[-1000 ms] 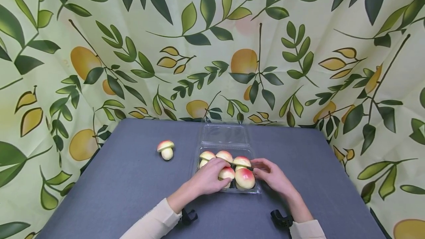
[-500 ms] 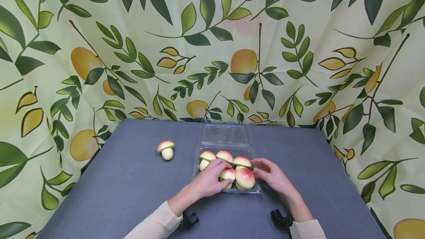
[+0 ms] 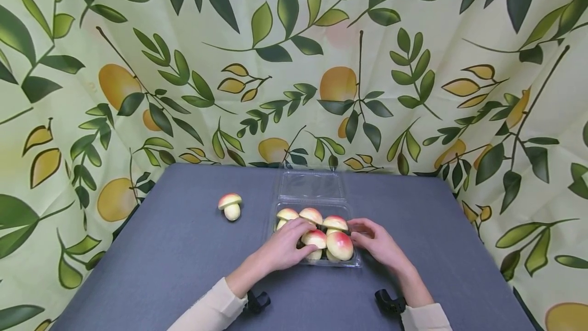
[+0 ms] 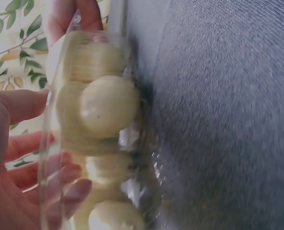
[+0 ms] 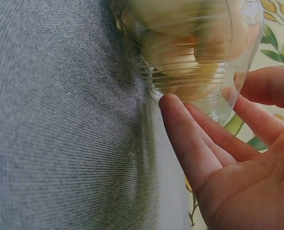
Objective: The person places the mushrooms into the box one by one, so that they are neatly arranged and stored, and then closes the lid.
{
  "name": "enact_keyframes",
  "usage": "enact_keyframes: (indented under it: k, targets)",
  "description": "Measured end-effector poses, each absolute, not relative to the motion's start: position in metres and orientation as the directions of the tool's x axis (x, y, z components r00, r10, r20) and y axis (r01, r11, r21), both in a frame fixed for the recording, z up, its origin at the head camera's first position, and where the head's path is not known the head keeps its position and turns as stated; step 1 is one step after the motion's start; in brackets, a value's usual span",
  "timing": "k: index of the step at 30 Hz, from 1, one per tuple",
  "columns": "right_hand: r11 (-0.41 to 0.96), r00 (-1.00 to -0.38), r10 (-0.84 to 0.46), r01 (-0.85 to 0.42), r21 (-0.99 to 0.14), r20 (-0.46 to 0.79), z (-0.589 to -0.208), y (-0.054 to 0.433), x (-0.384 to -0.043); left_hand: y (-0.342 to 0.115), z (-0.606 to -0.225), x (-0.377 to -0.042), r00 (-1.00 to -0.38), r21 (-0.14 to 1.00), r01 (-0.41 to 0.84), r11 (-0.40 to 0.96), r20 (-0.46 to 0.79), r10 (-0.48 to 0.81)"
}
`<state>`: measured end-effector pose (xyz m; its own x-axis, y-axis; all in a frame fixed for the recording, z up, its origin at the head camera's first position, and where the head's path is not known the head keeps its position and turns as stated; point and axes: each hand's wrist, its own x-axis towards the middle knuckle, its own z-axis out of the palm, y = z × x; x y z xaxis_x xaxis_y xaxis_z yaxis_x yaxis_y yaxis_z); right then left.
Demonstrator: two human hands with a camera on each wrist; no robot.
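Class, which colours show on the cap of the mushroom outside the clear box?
Red, fading to pale yellow: the cap shows best in the head view.

The left hand point(image 3: 286, 247) has drawn slightly leftward, seemingly off the middle front mushroom point(image 3: 314, 239).

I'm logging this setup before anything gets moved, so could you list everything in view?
Mushroom-shaped pieces in the container: at least five, cream with red-tinged caps; the left hand may hide more
Loose mushroom-shaped piece: one, same colours, on the table left of the container
Container: one, clear, on the table between the hands
Lid: one, clear, open behind the container
Table: one, grey-blue, beneath everything
Patterned cloth: pale with green leaves and orange fruit, around the table
Black wrist devices: two, at the wrists
Sleeves: two, cream, on the forearms
Left hand: one, bare, over the container's left side
Right hand: one, bare, at its right side
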<state>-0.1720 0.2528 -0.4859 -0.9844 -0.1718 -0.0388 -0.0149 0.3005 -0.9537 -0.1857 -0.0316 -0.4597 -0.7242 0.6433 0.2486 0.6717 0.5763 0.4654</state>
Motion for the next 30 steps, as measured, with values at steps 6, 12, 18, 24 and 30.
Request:
enact_keyframes:
  k: [6,12,18,24,30]
  targets:
    - [0.303,-0.983,-0.178,-0.015,-0.953,-0.041,-0.483,0.253,-0.172,-0.049,-0.452,-0.189,-0.744,0.508,0.654,0.561,0.297,0.599]
    - [0.304,-0.984,-0.171,-0.013,-0.953,-0.042,-0.483,0.253,-0.170,-0.064,-0.449,-0.195,-0.754,0.538,0.648,0.538,0.357,0.551]
    - [0.303,-0.984,-0.172,-0.011,-0.953,-0.043,-0.484,0.253,-0.171,-0.076,-0.445,-0.200,-0.749,0.516,0.662,0.543,0.431,0.503]
    - [0.303,-0.984,-0.174,-0.015,-0.953,-0.040,-0.484,0.254,-0.171,-0.090,-0.441,-0.203,-0.729,0.430,0.676,0.598,0.511,0.456]
    - [0.298,-0.984,-0.176,-0.015,-0.954,-0.040,-0.486,0.253,-0.172,-0.105,-0.439,-0.205,-0.719,0.348,0.650,0.676,0.571,0.397]
